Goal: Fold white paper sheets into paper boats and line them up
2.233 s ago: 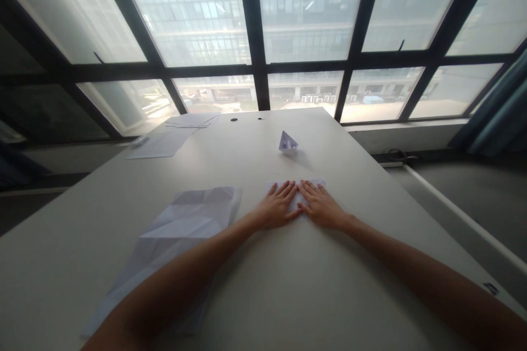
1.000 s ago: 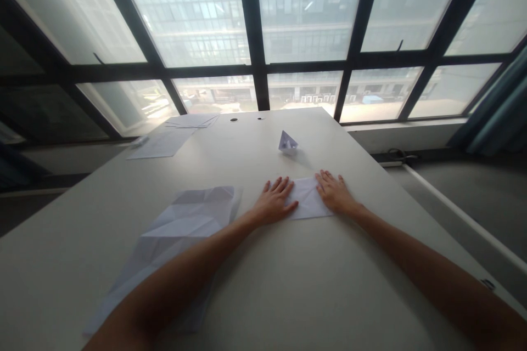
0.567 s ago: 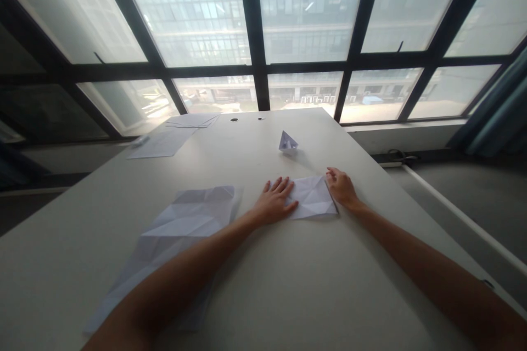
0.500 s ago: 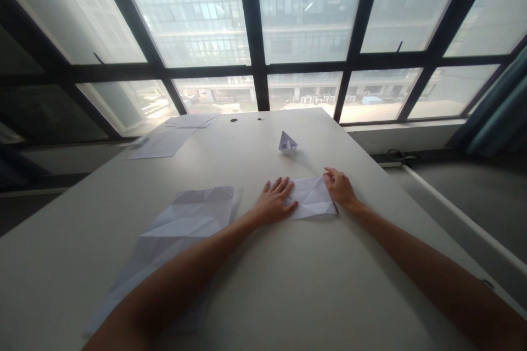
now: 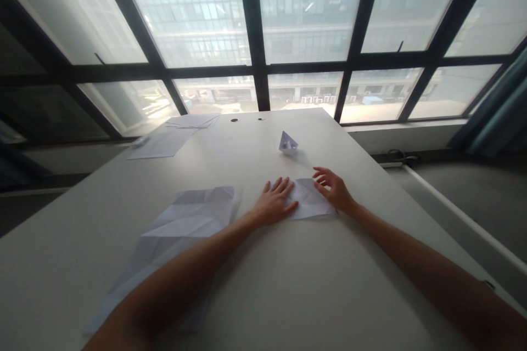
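Observation:
A small folded sheet of white paper [image 5: 308, 200] lies on the white table, its surface marked by creases. My left hand [image 5: 274, 202] rests flat on its left part, fingers spread. Over its right edge is my right hand [image 5: 332, 187], fingers bent and apart, with thumb and fingertips near the top right of the paper. Whether those fingertips touch the sheet I cannot tell. Beyond both hands stands a small folded paper boat [image 5: 287, 143]. Left of my left hand a large creased white sheet [image 5: 185, 219] lies partly under my left forearm.
More white sheets [image 5: 164, 141] lie at the table's far left, with a small blurred object [image 5: 140, 141] at their edge. Two dark round holes [image 5: 234, 120] sit near the far edge of the white table [image 5: 288, 285]. Large windows [image 5: 304, 11] rise behind it.
Both hands first lay flat together on the paper. My right hand slid right, uncovering it, then lifted and curled at its right edge, and has since moved a little left. My left hand stays.

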A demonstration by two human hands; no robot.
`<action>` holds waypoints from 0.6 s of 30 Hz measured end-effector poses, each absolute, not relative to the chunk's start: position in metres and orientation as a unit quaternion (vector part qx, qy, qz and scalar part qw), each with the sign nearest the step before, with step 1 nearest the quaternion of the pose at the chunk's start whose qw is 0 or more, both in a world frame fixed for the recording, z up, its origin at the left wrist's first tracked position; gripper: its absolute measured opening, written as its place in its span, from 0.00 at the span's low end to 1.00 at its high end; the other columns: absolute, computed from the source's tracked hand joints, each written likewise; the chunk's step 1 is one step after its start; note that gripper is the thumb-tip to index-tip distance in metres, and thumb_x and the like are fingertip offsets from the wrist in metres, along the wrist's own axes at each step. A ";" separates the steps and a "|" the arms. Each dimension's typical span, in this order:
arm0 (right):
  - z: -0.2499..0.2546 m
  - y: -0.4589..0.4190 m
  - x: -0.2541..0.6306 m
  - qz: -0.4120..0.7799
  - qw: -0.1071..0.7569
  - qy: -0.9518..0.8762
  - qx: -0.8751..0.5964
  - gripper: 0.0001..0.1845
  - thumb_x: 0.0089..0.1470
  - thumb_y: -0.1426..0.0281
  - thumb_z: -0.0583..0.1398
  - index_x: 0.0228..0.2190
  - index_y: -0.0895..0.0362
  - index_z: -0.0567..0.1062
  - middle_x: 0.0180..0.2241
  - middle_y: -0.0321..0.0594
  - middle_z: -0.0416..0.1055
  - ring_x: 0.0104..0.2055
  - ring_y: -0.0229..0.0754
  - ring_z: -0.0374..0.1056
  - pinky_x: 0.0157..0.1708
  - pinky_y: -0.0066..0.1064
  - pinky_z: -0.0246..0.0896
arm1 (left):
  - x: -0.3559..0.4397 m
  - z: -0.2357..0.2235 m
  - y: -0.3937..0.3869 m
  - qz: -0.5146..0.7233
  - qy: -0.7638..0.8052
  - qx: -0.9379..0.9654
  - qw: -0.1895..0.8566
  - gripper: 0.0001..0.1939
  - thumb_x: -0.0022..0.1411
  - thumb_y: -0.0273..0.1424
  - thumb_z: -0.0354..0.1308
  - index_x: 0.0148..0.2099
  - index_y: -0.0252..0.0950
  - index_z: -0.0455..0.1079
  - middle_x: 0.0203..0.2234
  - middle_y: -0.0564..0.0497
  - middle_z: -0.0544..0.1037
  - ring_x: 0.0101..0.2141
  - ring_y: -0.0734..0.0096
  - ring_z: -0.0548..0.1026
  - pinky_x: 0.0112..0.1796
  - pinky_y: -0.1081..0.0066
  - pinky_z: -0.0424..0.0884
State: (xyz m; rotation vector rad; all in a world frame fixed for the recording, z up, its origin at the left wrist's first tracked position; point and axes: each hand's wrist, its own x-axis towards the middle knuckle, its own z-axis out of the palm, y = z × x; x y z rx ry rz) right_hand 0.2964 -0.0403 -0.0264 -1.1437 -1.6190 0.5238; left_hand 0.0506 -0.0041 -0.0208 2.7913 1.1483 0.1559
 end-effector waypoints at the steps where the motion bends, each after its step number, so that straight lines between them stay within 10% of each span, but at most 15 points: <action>1: -0.027 -0.040 0.295 0.216 0.504 -0.683 -0.482 0.24 0.55 0.62 0.59 0.53 0.56 0.70 0.41 0.45 0.74 0.36 0.43 0.72 0.36 0.36 0.71 | 0.051 -0.021 -0.004 0.052 0.379 0.922 0.060 0.40 0.68 0.57 0.36 0.73 0.40 0.44 0.71 0.45 0.44 0.69 0.51 0.41 0.64 0.46 0.40; 9: -0.030 -0.035 0.300 0.119 0.423 -0.685 -0.580 0.11 0.55 0.66 0.56 0.28 0.58 0.76 0.25 0.37 0.72 0.28 0.40 0.65 0.31 0.30 0.62 | 0.050 -0.023 -0.003 0.057 0.379 0.922 0.061 0.40 0.68 0.57 0.36 0.73 0.39 0.44 0.71 0.45 0.45 0.69 0.53 0.40 0.65 0.48 0.39; 18: -0.039 -0.026 0.307 0.207 0.492 -0.607 -0.589 0.12 0.51 0.65 0.59 0.30 0.60 0.78 0.31 0.43 0.78 0.32 0.44 0.72 0.34 0.33 0.67 | 0.048 -0.017 -0.002 0.020 0.338 0.938 0.073 0.37 0.70 0.53 0.36 0.73 0.40 0.38 0.71 0.46 0.41 0.70 0.55 0.37 0.64 0.45 0.35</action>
